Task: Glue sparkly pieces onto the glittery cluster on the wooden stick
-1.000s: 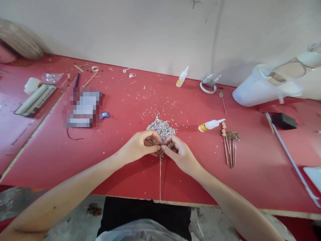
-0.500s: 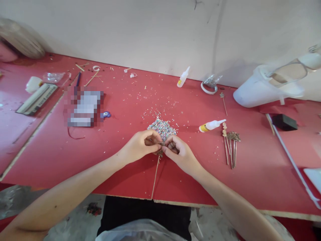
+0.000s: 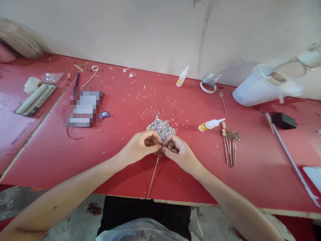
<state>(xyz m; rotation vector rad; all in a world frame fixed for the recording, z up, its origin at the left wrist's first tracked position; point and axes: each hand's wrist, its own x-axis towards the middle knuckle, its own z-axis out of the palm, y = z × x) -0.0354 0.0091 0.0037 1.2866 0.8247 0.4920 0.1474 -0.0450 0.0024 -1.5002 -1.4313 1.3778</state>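
And here at the centre of the red table, two hands are working fingertip to fingertip. The left hand is narrowing its grip around a brown ornament, pinching it between thumb and fingers. The right hand is meeting it from three o'clock, its grip narrow too, but whether it is pinching anything, I cannot tell; the fingers are covering most of the ornament. A thin stick is trailing from beneath, pointing between six and seven o'clock.

Just beyond, at twelve o'clock, a pile of glittering chips is lying close by. From the fingertips, a glue bottle is resting at two o'clock, and decorated sticks are lying at three.

Doing this well, I judge, means the left hand is bracing the ornament lightly while the right is making small, precise touches, and neither is bending the slender stick.
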